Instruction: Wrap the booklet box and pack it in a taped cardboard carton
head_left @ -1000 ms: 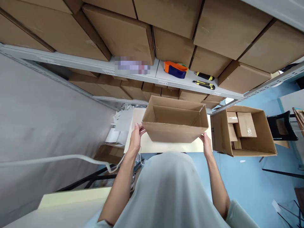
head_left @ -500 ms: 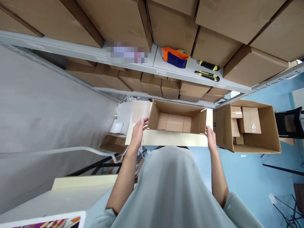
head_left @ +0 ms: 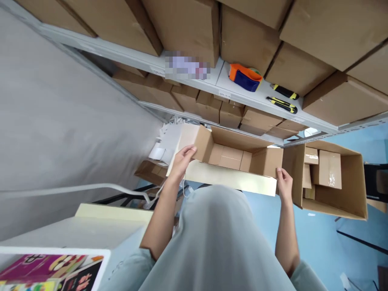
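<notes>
In front of me an open cardboard box [head_left: 230,157] sits on a pale table [head_left: 230,178], its top facing up and nothing visible inside. The left end flap [head_left: 203,144] is folded outward, and my left hand [head_left: 181,162] pinches its edge between thumb and fingers. At the other end, my right hand [head_left: 285,186] grips the outer edge of the right flap [head_left: 274,161], also spread outward. Both hands are closed at the flap edges, and some fingers are hidden beneath the cardboard.
A larger open carton [head_left: 334,206] with several small boxes stands close on the right. Above the table, a shelf [head_left: 218,76] holds cartons, an orange and blue tape dispenser [head_left: 245,77] and two utility knives [head_left: 281,105]. A white cable [head_left: 100,187] runs at left.
Both end flaps, upright before, are now folded outward. My hands have moved from beside the box ends to grip the flap edges. The view has shifted and tilted.
</notes>
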`<state>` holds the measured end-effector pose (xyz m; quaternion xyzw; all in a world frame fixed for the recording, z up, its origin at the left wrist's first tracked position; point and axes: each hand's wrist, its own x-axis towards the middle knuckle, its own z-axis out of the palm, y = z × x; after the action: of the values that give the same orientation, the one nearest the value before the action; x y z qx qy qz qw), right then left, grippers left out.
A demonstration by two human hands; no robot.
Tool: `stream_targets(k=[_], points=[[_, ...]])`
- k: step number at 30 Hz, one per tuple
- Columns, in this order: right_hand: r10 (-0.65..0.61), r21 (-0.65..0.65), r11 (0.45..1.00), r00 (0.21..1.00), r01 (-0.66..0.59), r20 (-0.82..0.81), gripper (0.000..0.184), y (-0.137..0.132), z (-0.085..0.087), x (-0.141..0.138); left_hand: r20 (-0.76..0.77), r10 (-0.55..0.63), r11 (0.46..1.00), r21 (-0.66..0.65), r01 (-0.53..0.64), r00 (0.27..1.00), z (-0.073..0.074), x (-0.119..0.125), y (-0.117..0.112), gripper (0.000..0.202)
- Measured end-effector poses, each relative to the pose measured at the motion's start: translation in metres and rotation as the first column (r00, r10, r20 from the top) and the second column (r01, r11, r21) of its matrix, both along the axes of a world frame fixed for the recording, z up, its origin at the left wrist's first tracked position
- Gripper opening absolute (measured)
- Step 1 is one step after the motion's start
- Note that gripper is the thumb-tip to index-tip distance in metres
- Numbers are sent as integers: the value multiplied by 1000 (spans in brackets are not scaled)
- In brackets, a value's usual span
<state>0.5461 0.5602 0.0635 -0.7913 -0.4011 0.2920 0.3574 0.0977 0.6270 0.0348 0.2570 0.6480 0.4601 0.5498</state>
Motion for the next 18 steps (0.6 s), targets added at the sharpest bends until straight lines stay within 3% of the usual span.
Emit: stream_targets(k=[3,6,9,11,13,14,16,18], points=[[-63,71,996,995,57,83,73,2,21,-17,24,-18,997,76,16,1000,4,-3,-5,71],[-43,237,971,975,-10,219,61,7,63,-60,21,25,995,94,-27,999,-3,-21,-8,71],[124,333,925,973,-185,195,38,10,106,-131,-18,99,993,61,-98,995,-26,-50,-10,66],[345,278,892,934,-357,91,29,9,121,-190,-49,148,989,25,-147,988,-48,-71,-8,63],[593,195,797,803,-572,-68,27,9,115,-252,-76,201,979,-17,-203,977,-74,-92,-3,59],[691,168,723,706,-670,-155,29,10,103,-283,-91,235,970,-43,-239,968,-88,-102,2,58],[805,150,580,534,-801,-259,35,20,62,-340,-118,325,934,-112,-338,938,-114,-122,13,57],[821,66,543,512,-837,-252,46,39,5,-388,-121,436,871,-193,-452,892,-140,-141,25,64]])
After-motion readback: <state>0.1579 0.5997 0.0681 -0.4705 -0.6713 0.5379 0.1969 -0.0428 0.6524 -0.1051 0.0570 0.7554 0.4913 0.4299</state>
